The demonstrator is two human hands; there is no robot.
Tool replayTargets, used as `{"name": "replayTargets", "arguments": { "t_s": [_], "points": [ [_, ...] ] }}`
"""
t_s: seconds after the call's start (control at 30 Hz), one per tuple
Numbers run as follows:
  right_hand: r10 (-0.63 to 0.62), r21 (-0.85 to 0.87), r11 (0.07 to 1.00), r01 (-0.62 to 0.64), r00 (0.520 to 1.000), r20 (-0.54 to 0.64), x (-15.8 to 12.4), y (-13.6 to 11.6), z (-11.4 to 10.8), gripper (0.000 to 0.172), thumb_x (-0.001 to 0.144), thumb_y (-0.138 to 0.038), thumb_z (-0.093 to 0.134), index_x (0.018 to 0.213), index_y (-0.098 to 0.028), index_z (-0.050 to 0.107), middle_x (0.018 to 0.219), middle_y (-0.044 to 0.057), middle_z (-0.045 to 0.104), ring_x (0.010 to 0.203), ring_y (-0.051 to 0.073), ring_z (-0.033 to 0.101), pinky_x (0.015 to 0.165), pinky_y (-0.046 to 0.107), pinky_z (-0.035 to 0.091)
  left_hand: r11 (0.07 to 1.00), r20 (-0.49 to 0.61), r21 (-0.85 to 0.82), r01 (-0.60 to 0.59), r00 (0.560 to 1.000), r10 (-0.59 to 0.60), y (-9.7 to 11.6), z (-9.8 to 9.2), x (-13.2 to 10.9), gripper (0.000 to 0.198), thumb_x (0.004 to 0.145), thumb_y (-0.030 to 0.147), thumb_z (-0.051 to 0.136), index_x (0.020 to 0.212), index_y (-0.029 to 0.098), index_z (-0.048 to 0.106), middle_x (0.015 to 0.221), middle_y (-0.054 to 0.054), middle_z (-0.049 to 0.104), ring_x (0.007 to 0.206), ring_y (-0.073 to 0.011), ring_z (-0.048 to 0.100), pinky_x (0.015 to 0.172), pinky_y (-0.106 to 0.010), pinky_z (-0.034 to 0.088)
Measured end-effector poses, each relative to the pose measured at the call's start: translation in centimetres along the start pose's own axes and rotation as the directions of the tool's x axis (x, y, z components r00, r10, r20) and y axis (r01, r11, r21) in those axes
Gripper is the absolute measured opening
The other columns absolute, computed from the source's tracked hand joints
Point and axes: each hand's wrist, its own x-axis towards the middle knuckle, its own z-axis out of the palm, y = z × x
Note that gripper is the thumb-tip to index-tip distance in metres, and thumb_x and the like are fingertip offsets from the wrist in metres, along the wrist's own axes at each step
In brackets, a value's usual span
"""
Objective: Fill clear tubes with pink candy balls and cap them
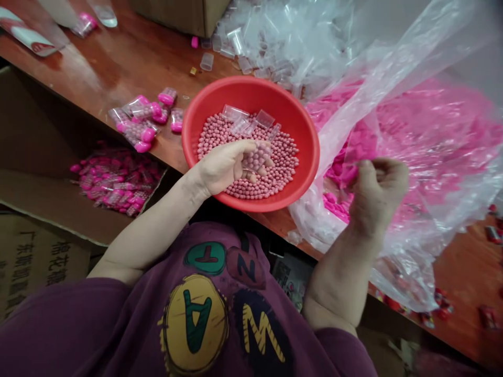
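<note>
A clear plastic tube (256, 157) filled with pink candy balls (275, 167) rests in the curled fingers of the left hand (223, 167) above a red plastic basin (251, 91), while the right hand (377, 193) pinches closed beside a clear bag (432, 104) of pink pieces, holding nothing that can be made out.

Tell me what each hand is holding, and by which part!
The left hand grips a clear tube around its middle; the right hand pinches something too hidden to tell.

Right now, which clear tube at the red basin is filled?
The tube in the left hand holds pink beads; the tubes lying on the beads are empty.
</note>
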Motion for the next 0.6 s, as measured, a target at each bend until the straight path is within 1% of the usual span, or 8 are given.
{"name": "replayTargets", "arguments": {
  "t_s": [0.07, 0.13, 0.23, 0.3, 0.37, 0.47, 0.53, 0.6],
  "points": [
    [0.004, 0.317, 0.948, -0.037, 0.995, 0.103, -1.6, -4.0, 2.4, 0.031, 0.092, -0.039, 0.077, 0.113, -0.032, 0.055, 0.082, -0.001, 0.064, 0.057, 0.017, 0.057, 0.054, 0.037, 0.043, 1.000, -0.013, 0.024, 0.001, 1.000, 0.000, -0.1, 0.0, -0.1, 0.026, 0.104, 0.039, 0.064, 0.102, 0.017, 0.077, 0.096, -0.012, 0.081, 0.076, -0.0206, 0.076, 0.059, -0.029, 0.054],
    [-0.042, 0.443, 0.893, -0.075, 0.967, 0.250, -3.2, -6.7, 5.6, 0.039, 0.094, -0.048, 0.080, 0.119, -0.034, 0.054, 0.087, -0.003, 0.066, 0.062, 0.016, 0.062, 0.059, 0.033, 0.050, 0.999, -0.038, 0.044, -0.025, 0.999, 0.027, -0.2, 0.0, -0.3, 0.030, 0.102, 0.047, 0.073, 0.101, 0.017, 0.075, 0.095, -0.010, 0.080, 0.073, -0.0187, 0.074, 0.058, -0.028, 0.052],
    [-0.110, 0.583, 0.800, -0.142, 0.921, 0.375, -5.1, -7.6, 9.8, 0.058, 0.094, -0.066, 0.082, 0.133, -0.038, 0.049, 0.093, -0.004, 0.068, 0.071, 0.017, 0.068, 0.065, 0.034, 0.061, 0.996, -0.105, 0.032, -0.086, 0.990, 0.089, -0.6, 0.1, -0.5, 0.026, 0.088, 0.031, 0.091, 0.101, 0.017, 0.074, 0.094, -0.005, 0.078, 0.070, -0.0122, 0.072, 0.059, -0.022, 0.051],
    [-0.166, 0.631, 0.764, -0.135, 0.904, 0.395, -6.0, -7.1, 11.3, 0.064, 0.095, -0.068, 0.081, 0.143, -0.041, 0.048, 0.101, -0.003, 0.071, 0.080, 0.019, 0.073, 0.071, 0.036, 0.067, 0.991, -0.154, 0.014, -0.137, 0.979, 0.137, -0.9, 0.1, -0.4, 0.029, 0.080, 0.016, 0.095, 0.099, 0.016, 0.074, 0.089, 0.000, 0.074, 0.068, -0.0084, 0.069, 0.060, -0.019, 0.050],
    [-0.229, 0.638, 0.766, -0.076, 0.896, 0.381, -6.6, -6.8, 11.4, 0.055, 0.099, -0.065, 0.079, 0.142, -0.041, 0.055, 0.109, -0.001, 0.072, 0.089, 0.019, 0.076, 0.078, 0.037, 0.070, 0.982, -0.187, 0.005, -0.188, 0.965, 0.185, -1.1, 0.0, -0.2, 0.030, 0.075, 0.009, 0.095, 0.095, 0.015, 0.073, 0.083, 0.003, 0.071, 0.066, -0.0064, 0.067, 0.060, -0.018, 0.050],
    [-0.314, 0.600, 0.799, 0.041, 0.879, 0.358, -7.4, -7.5, 9.9, 0.027, 0.102, -0.054, 0.081, 0.116, -0.033, 0.069, 0.110, -0.001, 0.073, 0.095, 0.018, 0.077, 0.084, 0.035, 0.070, 0.972, -0.200, 0.003, -0.237, 0.952, 0.233, -1.3, -0.1, 0.1, 0.032, 0.072, 0.003, 0.094, 0.092, 0.015, 0.072, 0.079, 0.004, 0.068, 0.066, -0.0064, 0.066, 0.062, -0.019, 0.050],
    [-0.381, 0.534, 0.831, 0.153, 0.857, 0.347, -7.9, -8.6, 8.7, 0.019, 0.102, -0.045, 0.082, 0.103, -0.030, 0.071, 0.111, 0.001, 0.075, 0.103, 0.019, 0.077, 0.089, 0.035, 0.070, 0.969, -0.191, 0.007, -0.248, 0.951, 0.245, -1.4, -0.2, 0.2, 0.031, 0.072, 0.001, 0.091, 0.092, 0.015, 0.073, 0.079, 0.004, 0.069, 0.066, -0.0070, 0.067, 0.062, -0.020, 0.050],
    [-0.439, 0.445, 0.854, 0.270, 0.834, 0.335, -8.2, -9.7, 7.7, 0.014, 0.104, -0.040, 0.080, 0.109, -0.030, 0.073, 0.116, 0.002, 0.078, 0.109, 0.020, 0.078, 0.094, 0.036, 0.069, 0.968, -0.176, 0.012, -0.252, 0.952, 0.250, -1.6, -0.2, 0.2, 0.029, 0.073, 0.000, 0.086, 0.094, 0.015, 0.073, 0.081, 0.003, 0.071, 0.067, -0.0072, 0.067, 0.064, -0.020, 0.052]
  ]
}}
